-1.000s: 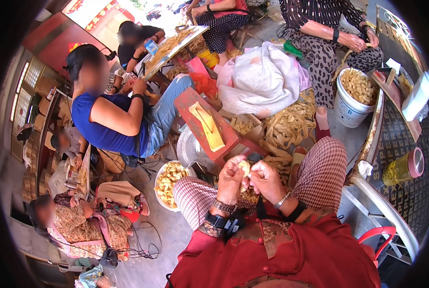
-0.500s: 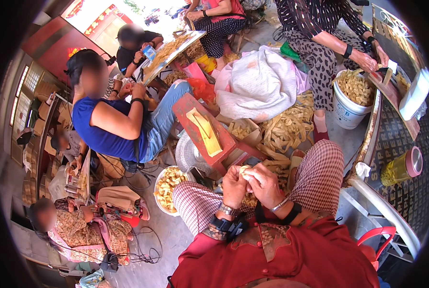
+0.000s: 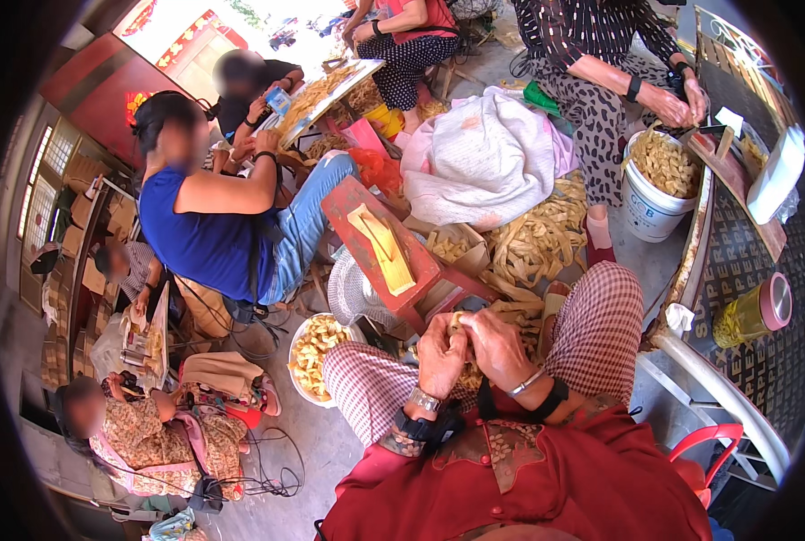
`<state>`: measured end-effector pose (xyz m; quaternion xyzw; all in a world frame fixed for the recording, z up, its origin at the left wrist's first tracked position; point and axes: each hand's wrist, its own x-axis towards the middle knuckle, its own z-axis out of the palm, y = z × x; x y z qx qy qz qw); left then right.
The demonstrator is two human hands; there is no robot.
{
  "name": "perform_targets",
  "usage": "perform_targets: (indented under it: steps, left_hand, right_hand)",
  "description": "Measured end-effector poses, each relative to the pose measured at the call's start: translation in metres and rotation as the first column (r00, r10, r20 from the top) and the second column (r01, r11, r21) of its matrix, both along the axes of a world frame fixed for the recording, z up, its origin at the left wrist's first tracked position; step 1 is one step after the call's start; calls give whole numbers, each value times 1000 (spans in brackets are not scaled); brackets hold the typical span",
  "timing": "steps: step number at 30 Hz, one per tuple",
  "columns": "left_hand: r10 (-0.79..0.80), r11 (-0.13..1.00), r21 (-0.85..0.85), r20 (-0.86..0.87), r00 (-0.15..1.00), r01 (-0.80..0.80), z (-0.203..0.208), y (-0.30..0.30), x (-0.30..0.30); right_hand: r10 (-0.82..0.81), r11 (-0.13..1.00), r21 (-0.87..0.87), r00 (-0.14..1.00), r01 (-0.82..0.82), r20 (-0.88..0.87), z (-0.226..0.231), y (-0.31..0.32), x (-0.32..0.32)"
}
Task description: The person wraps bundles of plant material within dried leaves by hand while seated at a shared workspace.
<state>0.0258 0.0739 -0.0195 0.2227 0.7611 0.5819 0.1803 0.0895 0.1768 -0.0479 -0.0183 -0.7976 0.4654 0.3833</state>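
My left hand [image 3: 442,354] and my right hand [image 3: 500,346] meet above my lap, fingers closed together on a small folded yellowish-tan strip [image 3: 457,321]. Most of the strip is hidden by the fingertips. Just beyond them stands a worn red wooden bench [image 3: 344,200], with a flat yellow piece [image 3: 386,255] lying on its top. Long flat tan strips [image 3: 533,239] are heaped on the floor behind the bench, and some trail down between my knees. To the left of my checked trouser leg is a white bucket [image 3: 295,383] of small folded yellow pieces [image 3: 320,347].
A white cloth [image 3: 479,162] covers a mound ahead. On the right, a co-worker's hands [image 3: 682,110] work over a white bucket [image 3: 652,209] of folded pieces, beside a metal-framed table [image 3: 736,270] with a pink-lidded jar [image 3: 752,311]. Another person in blue [image 3: 209,216] sits at left; cables [image 3: 272,460] lie below.
My fingers have shifted slightly around the small strip, and my hands stay in the same place. The co-worker's hands at the right have moved slightly up and left.
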Motion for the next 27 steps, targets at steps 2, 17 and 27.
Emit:
perform_targets:
  steps: [2,17,27]
  left_hand:
    - [16,998,-63,-109,994,-23,-9,-5,-3]
    - [-117,991,-75,-76,990,111,3,-14,1]
    - [-150,975,-211,-383,912,71,2,-15,3]
  right_hand:
    - [52,998,-29,999,-52,-14,-1,1,0]
    - [596,588,-738,795,-332,117,3,27,-1]
    - [361,864,-425,921,-271,147,-7,17,-6]
